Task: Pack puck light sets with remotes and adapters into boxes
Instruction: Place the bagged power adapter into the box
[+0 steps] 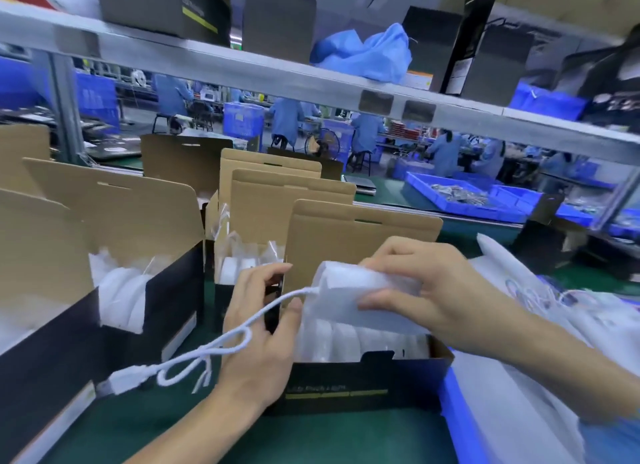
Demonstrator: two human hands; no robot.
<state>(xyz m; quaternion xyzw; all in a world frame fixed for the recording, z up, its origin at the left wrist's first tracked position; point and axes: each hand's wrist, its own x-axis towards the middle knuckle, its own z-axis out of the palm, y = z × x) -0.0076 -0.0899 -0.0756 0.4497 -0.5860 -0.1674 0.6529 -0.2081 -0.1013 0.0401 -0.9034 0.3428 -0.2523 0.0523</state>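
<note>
My right hand (pixel 426 290) grips a white bagged adapter (pixel 353 287) above the open black box (pixel 367 387) in front of me. Its white cable (pixel 221 345) trails down to the left and ends in a USB plug (pixel 121 380) over the green mat. My left hand (pixel 259 339) holds the box's left wall, thumb inside against the bagged puck lights (pixel 360 342), fingers outside. The box's brown lid flap (pixel 363 235) stands upright behind.
Two more open boxes with white bagged parts stand to the left (pixel 145 290) and behind (pixel 242 262). A blue bin (pixel 460 425) with white bags (pixel 540 325) sits at my right. Blue trays (pixel 460 193) lie beyond the belt, a metal shelf (pixel 311 82) overhead.
</note>
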